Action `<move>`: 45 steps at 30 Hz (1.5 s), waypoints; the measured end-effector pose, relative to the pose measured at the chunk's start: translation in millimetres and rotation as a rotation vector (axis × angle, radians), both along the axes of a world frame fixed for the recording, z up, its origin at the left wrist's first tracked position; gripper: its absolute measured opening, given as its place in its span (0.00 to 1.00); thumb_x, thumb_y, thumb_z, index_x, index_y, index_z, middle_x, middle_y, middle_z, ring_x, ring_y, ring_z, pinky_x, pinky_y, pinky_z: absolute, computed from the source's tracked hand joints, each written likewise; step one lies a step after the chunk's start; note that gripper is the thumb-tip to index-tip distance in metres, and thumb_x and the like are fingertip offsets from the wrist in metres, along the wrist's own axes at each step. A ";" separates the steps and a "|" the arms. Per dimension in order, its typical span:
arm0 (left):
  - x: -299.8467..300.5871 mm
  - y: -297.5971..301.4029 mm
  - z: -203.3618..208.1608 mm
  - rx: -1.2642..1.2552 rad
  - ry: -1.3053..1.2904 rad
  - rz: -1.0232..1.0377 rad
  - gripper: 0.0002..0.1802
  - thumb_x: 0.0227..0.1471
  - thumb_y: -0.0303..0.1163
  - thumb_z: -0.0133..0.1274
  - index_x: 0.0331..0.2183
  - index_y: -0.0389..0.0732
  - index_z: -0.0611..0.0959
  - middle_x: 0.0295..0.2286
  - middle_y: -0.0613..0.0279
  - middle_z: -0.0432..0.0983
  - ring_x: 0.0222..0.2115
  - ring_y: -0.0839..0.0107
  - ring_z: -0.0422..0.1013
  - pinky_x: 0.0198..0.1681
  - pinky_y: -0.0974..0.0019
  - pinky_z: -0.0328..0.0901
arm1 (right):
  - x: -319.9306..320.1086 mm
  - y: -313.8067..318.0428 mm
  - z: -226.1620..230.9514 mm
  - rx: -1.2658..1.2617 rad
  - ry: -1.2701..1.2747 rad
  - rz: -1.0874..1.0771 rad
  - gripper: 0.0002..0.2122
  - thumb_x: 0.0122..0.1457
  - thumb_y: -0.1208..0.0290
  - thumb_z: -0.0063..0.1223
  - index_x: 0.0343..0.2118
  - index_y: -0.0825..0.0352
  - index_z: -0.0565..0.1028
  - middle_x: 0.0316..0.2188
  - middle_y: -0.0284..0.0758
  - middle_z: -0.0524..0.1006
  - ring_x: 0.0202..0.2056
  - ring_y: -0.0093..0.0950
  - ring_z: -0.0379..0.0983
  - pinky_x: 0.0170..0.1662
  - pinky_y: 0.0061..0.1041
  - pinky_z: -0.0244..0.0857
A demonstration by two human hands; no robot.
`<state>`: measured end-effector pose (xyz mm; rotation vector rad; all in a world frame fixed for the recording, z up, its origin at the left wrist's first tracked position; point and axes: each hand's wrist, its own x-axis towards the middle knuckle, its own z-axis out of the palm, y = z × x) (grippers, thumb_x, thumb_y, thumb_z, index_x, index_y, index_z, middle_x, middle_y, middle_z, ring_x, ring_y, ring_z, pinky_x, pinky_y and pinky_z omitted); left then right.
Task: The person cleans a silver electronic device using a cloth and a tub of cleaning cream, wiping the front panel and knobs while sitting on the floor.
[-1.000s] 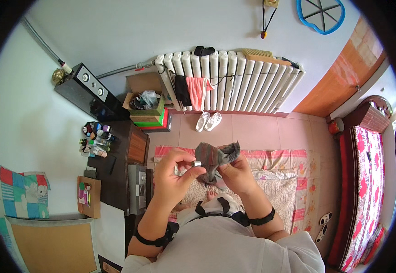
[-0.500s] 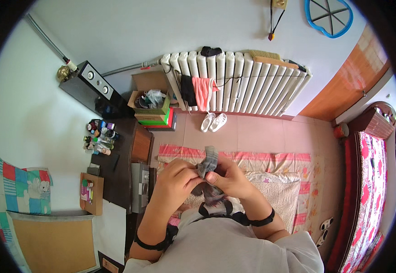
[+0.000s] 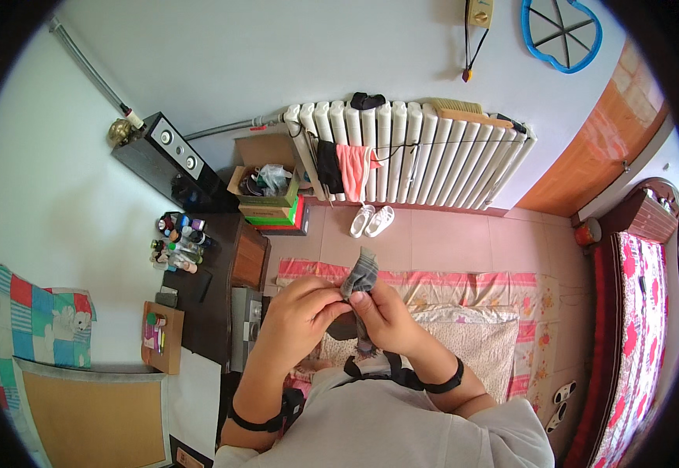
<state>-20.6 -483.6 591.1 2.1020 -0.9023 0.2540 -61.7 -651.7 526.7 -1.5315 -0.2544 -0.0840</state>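
Note:
Both hands are raised in front of my body, pinching a grey striped sock [image 3: 361,274] between them. The fingers of my left hand [image 3: 300,316] are closed on its left side. From the right, my right hand [image 3: 388,318] grips it with the thumb lying across the front. A bunched, folded end of the sock sticks up above the fingertips. Below the hands hangs more dark cloth, partly hidden by the fingers and palms.
A bedspread [image 3: 472,343] with a pink border lies spread below my hands. White shoes [image 3: 372,221] stand by the radiator [image 3: 433,164], which has cloths hung on it. To the left are a dark desk [image 3: 207,312] with bottles and a tall speaker [image 3: 172,160].
The sock's upper end now leans more to the right, and the hands have drawn closer together around it. Less of the hanging cloth shows. The whole view has shifted slightly.

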 end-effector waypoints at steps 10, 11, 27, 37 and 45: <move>-4.9 -5.2 -15.1 -0.097 -0.029 0.084 0.12 0.40 0.22 0.65 0.31 0.36 0.81 0.30 0.58 0.76 0.30 0.59 0.74 0.33 0.63 0.69 | 4.8 17.5 6.5 -0.082 -0.097 -0.347 0.06 0.65 0.73 0.45 0.36 0.71 0.69 0.21 0.44 0.72 0.21 0.28 0.67 0.27 0.28 0.62; -5.7 -5.0 -15.2 -0.123 -0.066 0.075 0.12 0.40 0.22 0.65 0.32 0.36 0.81 0.30 0.58 0.76 0.30 0.60 0.74 0.33 0.63 0.69 | 2.8 18.3 10.5 -0.084 -0.092 -0.342 0.06 0.65 0.73 0.45 0.36 0.71 0.69 0.21 0.44 0.72 0.21 0.28 0.67 0.27 0.28 0.62; -16.6 -3.0 -18.6 -0.335 -0.054 0.117 0.13 0.39 0.21 0.67 0.32 0.33 0.82 0.31 0.59 0.77 0.31 0.64 0.74 0.35 0.66 0.68 | -6.3 -0.3 30.0 0.448 0.099 0.022 0.14 0.67 0.67 0.44 0.49 0.72 0.70 0.40 0.31 0.75 0.40 0.19 0.71 0.45 0.20 0.66; -20.9 -5.6 -17.8 -0.139 -0.117 0.090 0.13 0.39 0.19 0.66 0.32 0.34 0.82 0.31 0.58 0.76 0.31 0.64 0.73 0.32 0.67 0.68 | -5.8 2.7 25.7 0.249 0.097 -0.025 0.08 0.64 0.74 0.49 0.44 0.70 0.70 0.35 0.28 0.73 0.37 0.16 0.66 0.41 0.19 0.63; -32.3 25.7 -23.6 -0.294 0.030 0.150 0.11 0.47 0.24 0.63 0.33 0.32 0.79 0.34 0.56 0.75 0.32 0.66 0.72 0.36 0.68 0.66 | -7.4 28.6 12.5 0.369 0.201 -0.077 0.12 0.68 0.69 0.44 0.49 0.70 0.71 0.39 0.30 0.74 0.39 0.18 0.69 0.44 0.20 0.64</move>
